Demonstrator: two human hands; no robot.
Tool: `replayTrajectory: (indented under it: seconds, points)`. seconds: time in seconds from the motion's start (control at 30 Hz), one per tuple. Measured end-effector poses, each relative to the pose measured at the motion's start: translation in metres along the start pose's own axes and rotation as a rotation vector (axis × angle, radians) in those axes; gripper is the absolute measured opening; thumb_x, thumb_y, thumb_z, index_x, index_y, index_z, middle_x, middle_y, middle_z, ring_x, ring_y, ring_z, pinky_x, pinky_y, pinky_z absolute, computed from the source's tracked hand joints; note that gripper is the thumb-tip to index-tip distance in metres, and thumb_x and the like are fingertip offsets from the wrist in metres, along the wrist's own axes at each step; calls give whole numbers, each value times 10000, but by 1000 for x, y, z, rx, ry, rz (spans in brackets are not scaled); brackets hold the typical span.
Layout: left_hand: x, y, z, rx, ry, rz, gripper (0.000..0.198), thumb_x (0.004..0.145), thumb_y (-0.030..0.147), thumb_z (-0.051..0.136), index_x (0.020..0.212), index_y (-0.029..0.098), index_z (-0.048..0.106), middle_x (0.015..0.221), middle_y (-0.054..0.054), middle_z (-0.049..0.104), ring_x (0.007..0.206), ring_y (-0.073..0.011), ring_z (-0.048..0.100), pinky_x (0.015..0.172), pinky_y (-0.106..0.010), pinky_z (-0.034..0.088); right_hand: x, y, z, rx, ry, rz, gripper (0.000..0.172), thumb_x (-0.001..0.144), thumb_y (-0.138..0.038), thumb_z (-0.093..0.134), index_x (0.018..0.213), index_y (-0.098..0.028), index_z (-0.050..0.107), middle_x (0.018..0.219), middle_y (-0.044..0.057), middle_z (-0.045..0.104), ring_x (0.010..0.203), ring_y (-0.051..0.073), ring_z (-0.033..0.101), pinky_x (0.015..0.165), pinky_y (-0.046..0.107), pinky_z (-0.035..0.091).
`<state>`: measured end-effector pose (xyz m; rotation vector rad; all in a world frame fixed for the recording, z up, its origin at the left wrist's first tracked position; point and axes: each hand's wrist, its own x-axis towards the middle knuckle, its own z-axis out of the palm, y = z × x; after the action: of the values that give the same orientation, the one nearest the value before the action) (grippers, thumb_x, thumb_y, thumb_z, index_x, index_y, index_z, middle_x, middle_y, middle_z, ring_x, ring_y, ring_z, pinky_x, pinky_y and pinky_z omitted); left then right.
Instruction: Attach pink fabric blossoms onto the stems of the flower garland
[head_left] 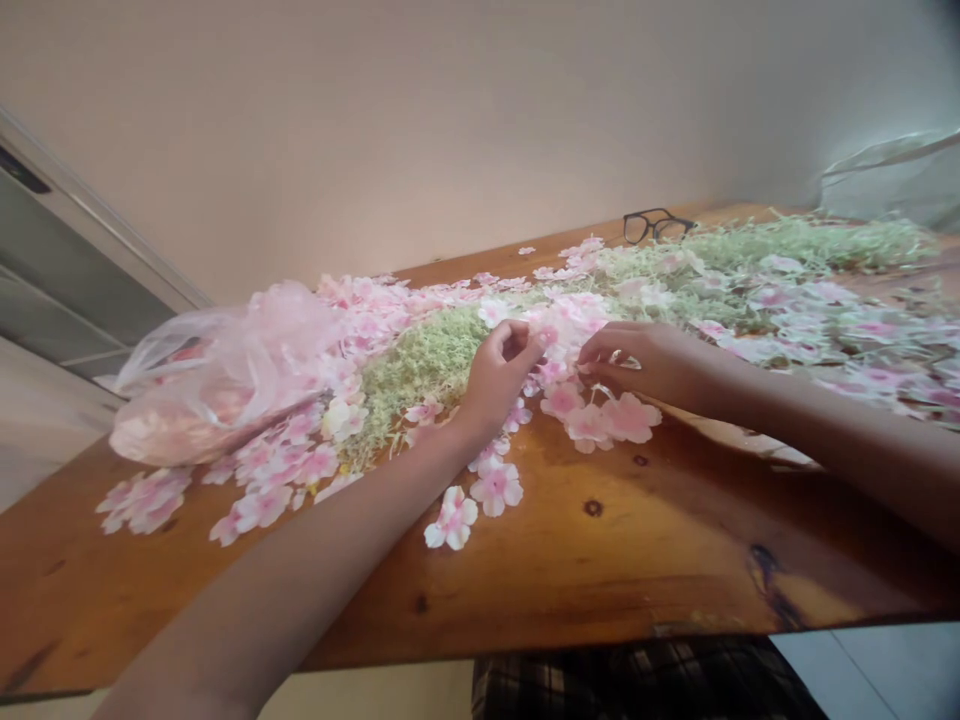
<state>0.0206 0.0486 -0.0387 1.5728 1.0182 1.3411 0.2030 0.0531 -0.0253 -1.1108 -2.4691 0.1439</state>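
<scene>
Pink artificial flowers lie loose over the wooden table, and both my hands are among them near the middle. My left hand (pixel 501 378) is closed in a pinch, thumb against forefinger, on the edge of a pale pink artificial flower (pixel 553 326). Just to its right, my right hand (pixel 649 362) has its fingertips pinched together on the same group of blossoms; the exact spot they grip is partly hidden. Below the right fingertips hang or lie a few pink flowers (pixel 631 416). Pale green stems (pixel 424 365) are heaped left of my left hand.
A translucent plastic bag (pixel 202 400) with pink contents stands on the left. Black-framed glasses (pixel 658 226) rest at the back of the wooden table (pixel 525 580). More green stems (pixel 810 240) and flowers spread across the right side, beside a whitish bag (pixel 892 175).
</scene>
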Motion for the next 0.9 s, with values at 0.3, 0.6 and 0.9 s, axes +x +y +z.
replayTrajectory:
  seconds: [0.3, 0.6, 0.9]
  points:
    - [-1, 12, -3, -13, 65, 84, 145, 713, 302, 503, 704, 192, 409, 661, 29, 413, 599, -71, 479, 586, -209, 424, 0, 4, -3, -1, 125, 20, 158, 760, -261, 435, 821, -212, 572, 796, 29, 602, 670, 141, 540, 603, 257, 409]
    - [3, 10, -8, -39, 187, 57, 148, 734, 324, 479, 736, 189, 416, 662, 24, 424, 585, -68, 486, 570, -199, 431, 24, -26, 7, 117, 7, -6, 185, 756, -264, 447, 839, -217, 606, 788, 20, 634, 681, 142, 562, 617, 253, 424]
    - [5, 4, -12, -39, 227, 43, 154, 729, 319, 479, 744, 177, 421, 674, 25, 433, 583, -68, 495, 573, -203, 432, 45, -40, 12, 26, 46, 38, 149, 721, -226, 483, 752, -189, 624, 743, 32, 634, 642, 146, 557, 585, 254, 410]
